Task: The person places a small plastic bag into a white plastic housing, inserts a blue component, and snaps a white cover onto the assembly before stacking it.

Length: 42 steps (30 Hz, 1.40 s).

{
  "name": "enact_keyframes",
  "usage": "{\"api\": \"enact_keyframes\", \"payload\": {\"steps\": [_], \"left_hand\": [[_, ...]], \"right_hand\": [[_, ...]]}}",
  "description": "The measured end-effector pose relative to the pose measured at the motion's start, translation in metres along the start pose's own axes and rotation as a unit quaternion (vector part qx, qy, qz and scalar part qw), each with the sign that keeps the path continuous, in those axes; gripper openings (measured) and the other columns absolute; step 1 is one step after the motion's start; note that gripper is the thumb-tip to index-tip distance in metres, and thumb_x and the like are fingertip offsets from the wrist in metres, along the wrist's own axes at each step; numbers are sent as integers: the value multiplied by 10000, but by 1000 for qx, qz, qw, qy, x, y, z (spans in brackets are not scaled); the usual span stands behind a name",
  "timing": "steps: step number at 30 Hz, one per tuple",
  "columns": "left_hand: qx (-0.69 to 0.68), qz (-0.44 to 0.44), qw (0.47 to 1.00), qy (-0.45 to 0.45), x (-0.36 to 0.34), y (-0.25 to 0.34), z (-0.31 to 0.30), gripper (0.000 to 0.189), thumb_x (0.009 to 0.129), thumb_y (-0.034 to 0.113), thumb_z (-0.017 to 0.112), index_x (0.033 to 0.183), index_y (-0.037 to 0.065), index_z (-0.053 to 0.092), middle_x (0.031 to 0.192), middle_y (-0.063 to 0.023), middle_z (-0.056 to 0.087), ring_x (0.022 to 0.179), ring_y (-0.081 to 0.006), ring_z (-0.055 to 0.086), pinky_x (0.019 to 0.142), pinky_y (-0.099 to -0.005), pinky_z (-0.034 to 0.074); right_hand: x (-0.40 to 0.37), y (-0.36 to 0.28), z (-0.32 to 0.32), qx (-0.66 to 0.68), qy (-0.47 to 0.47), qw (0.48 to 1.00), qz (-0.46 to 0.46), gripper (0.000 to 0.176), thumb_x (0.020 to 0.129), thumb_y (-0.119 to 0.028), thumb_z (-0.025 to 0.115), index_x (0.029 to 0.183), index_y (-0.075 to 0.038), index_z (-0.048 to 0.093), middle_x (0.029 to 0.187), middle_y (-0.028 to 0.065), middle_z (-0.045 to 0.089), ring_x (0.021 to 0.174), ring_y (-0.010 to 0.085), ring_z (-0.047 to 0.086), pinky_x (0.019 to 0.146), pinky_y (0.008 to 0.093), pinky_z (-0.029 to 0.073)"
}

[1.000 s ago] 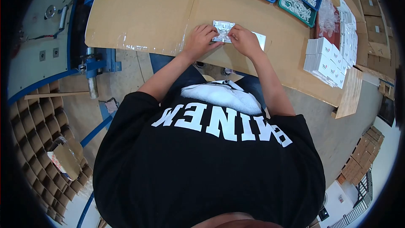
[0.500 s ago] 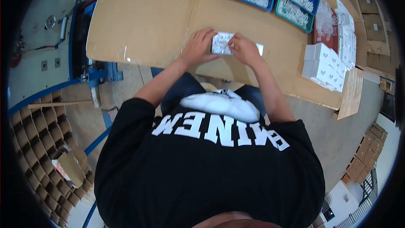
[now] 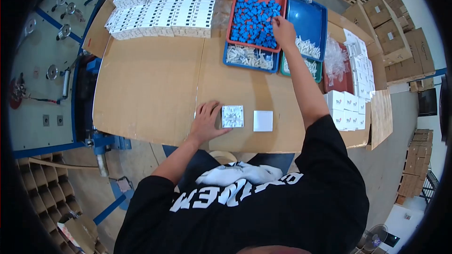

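A square white plastic housing (image 3: 232, 116) lies on the cardboard-covered table with its inside facing up. My left hand (image 3: 206, 123) rests flat beside it, fingers apart, the thumb near its lower corner. To its right lies a flat white square plate (image 3: 262, 121). My right hand (image 3: 284, 33) is over the right rim of a red tray (image 3: 228, 30) full of small blue plastic pieces (image 3: 256, 19). Its fingers are drawn together in a pinch at the pieces; what is between them is hidden.
Blue trays (image 3: 293, 9) and a green tray (image 3: 320, 73) hold white plastic parts. Stacked white boxes (image 3: 183, 11) line the far left, more white boxes (image 3: 347, 113) the right. Clear plastic bags (image 3: 335, 59) lie in another red tray. A blue machine (image 3: 49, 75) stands at left.
My right hand has left the housing and reached forward to the tray of blue pieces. My left hand stays beside the housing. The camera view has tilted up, showing more of the table.
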<state>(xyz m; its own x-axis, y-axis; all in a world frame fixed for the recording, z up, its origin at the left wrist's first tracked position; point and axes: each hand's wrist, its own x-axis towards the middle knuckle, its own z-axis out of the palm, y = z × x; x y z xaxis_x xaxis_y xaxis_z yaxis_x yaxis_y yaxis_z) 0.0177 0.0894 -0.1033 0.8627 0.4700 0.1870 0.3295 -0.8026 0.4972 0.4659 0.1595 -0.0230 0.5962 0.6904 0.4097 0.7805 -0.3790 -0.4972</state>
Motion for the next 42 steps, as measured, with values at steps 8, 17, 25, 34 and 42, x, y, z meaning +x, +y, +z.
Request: {"api": "enact_keyframes", "payload": {"steps": [8,17,25,34,42], "left_hand": [[-11,-1,1000,7,4,-2,-4,886,747,635,768,1346,21,544,1376,-138,521,1350,-287,457,1165,-459,311],[-21,-8,1000,8,7,-2,-9,854,772,605,763,1328,-5,545,1360,-133,530,1334,-280,474,1163,-456,312],[-27,-2,1000,3,2,1,-7,874,732,587,797,1326,-4,546,1359,-142,530,1325,-301,477,1161,-464,315],[12,-11,1000,15,-8,-11,14,889,743,578,773,1392,28,518,1385,-153,521,1335,-315,477,1165,-472,314],[7,7,999,43,-9,-11,13,851,780,606,743,1375,37,527,1377,-150,523,1312,-311,489,1180,-467,307]], "right_hand": [[119,21,45,-302,15,953,-2,307,945,-347,623,1067,-98,755,1168,122,702,1136,315,646,923,521,468],[120,14,38,-123,17,989,79,257,891,-283,750,1057,-87,752,1133,128,678,1077,317,658,903,485,490],[-25,-107,-68,135,271,904,-302,222,791,65,801,976,-33,729,1093,134,665,838,233,686,696,310,570],[-196,-122,-61,512,-65,844,145,230,982,9,649,1208,-9,611,1125,119,699,1094,306,714,768,338,630],[-301,-92,-21,689,-173,620,332,248,1039,-87,599,1266,14,599,1187,138,687,1166,274,677,983,313,577]]}}
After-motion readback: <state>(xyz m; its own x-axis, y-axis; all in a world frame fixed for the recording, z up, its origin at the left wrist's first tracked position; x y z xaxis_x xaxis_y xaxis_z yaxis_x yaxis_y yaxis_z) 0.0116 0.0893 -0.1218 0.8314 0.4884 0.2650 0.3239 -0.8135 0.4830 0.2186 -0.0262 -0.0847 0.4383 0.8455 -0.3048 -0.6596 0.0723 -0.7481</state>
